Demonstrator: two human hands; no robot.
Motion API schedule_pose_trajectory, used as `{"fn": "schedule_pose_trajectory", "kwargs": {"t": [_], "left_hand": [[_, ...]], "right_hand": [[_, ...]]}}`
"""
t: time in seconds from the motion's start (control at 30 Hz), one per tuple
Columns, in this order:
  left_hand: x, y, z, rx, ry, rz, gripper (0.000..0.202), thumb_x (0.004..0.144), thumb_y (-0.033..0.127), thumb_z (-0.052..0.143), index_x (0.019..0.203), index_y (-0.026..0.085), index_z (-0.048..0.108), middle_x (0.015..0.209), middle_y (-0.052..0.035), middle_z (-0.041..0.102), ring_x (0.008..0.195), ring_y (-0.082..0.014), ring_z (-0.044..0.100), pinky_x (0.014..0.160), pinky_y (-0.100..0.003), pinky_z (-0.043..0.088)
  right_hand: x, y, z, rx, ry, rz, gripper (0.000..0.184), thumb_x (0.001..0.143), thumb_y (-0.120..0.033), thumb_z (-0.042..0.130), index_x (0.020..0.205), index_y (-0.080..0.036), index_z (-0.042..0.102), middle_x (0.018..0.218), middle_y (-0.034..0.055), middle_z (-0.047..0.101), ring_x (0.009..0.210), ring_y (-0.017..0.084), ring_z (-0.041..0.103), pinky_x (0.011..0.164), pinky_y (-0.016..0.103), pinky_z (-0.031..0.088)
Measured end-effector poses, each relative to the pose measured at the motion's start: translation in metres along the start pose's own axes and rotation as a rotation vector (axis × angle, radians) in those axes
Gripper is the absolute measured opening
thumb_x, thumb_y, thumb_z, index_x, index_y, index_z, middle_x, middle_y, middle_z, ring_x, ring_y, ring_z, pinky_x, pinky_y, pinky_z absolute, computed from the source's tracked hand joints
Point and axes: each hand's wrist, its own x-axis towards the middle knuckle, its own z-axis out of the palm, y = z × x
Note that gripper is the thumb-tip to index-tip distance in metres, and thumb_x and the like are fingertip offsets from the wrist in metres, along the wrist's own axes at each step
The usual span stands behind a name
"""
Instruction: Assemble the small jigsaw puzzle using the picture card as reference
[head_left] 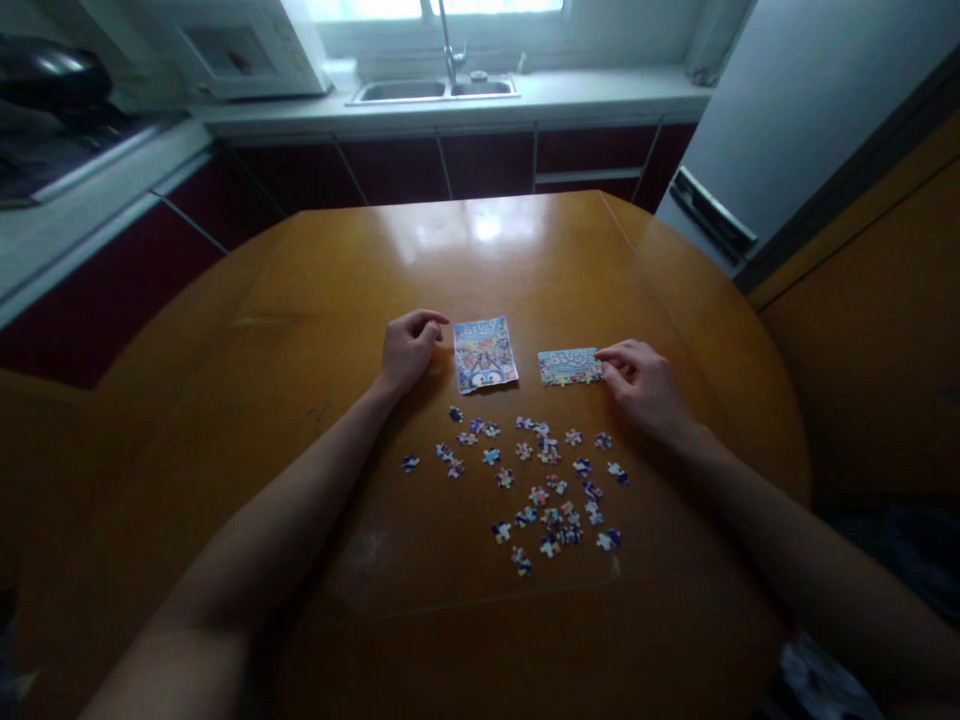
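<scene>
My left hand rests on the table, index finger stretched out and the others loosely curled, holding nothing. Just right of its fingertip lies a creased picture sheet with a blue cartoon figure at its bottom. My right hand pinches with thumb and index finger at the right end of a joined strip of jigsaw puzzle; the piece under the fingertips is partly covered. Nearer to me, several loose jigsaw pieces, such as a blue one and a dark one, are scattered between my forearms.
The wooden table has rounded sides. Beyond it stands a counter with a double sink and a faucet. A microwave and a dark pan are at the left, a fridge at the right.
</scene>
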Motion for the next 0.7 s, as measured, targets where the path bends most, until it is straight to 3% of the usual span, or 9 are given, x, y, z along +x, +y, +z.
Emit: {"fn": "schedule_pose_trajectory", "kwargs": {"t": [0.27, 0.4, 0.57, 0.7], "left_hand": [[0.001, -0.003, 0.0, 0.001, -0.003, 0.005, 0.022, 0.078, 0.02, 0.054, 0.084, 0.015, 0.074, 0.064, -0.0002, 0.063, 0.057, -0.011, 0.055, 0.056, -0.023, 0.041], [0.001, -0.004, 0.0, -0.005, -0.004, 0.004, 0.022, 0.078, 0.021, 0.054, 0.085, 0.015, 0.074, 0.065, -0.0003, 0.063, 0.058, -0.0111, 0.056, 0.056, -0.023, 0.041], [0.001, -0.005, 0.0, -0.007, -0.006, 0.001, 0.022, 0.078, 0.022, 0.054, 0.085, 0.015, 0.074, 0.064, -0.0001, 0.062, 0.057, -0.0109, 0.055, 0.055, -0.022, 0.04], [0.001, -0.006, 0.0, -0.002, -0.01, -0.001, 0.023, 0.078, 0.022, 0.054, 0.085, 0.015, 0.074, 0.064, 0.0001, 0.062, 0.057, -0.011, 0.054, 0.055, -0.023, 0.04]], "right_hand": [[0.001, 0.002, -0.001, -0.007, -0.01, 0.001, 0.015, 0.088, -0.021, 0.059, 0.095, -0.019, 0.073, 0.095, 0.0093, 0.069, 0.088, 0.024, 0.062, 0.077, 0.04, 0.05], [-0.002, -0.009, -0.003, -0.005, -0.041, -0.01, 0.014, 0.088, -0.022, 0.061, 0.095, -0.019, 0.073, 0.091, 0.0087, 0.068, 0.088, 0.024, 0.061, 0.078, 0.04, 0.05], [-0.013, -0.033, -0.002, 0.045, -0.308, -0.206, 0.006, 0.089, -0.023, 0.066, 0.086, -0.021, 0.071, 0.09, 0.0067, 0.066, 0.092, 0.022, 0.059, 0.083, 0.038, 0.049], [-0.022, -0.042, 0.007, -0.004, -0.502, -0.362, 0.013, 0.09, -0.032, 0.068, 0.081, -0.024, 0.07, 0.085, 0.0048, 0.062, 0.087, 0.021, 0.055, 0.079, 0.037, 0.048]]}}
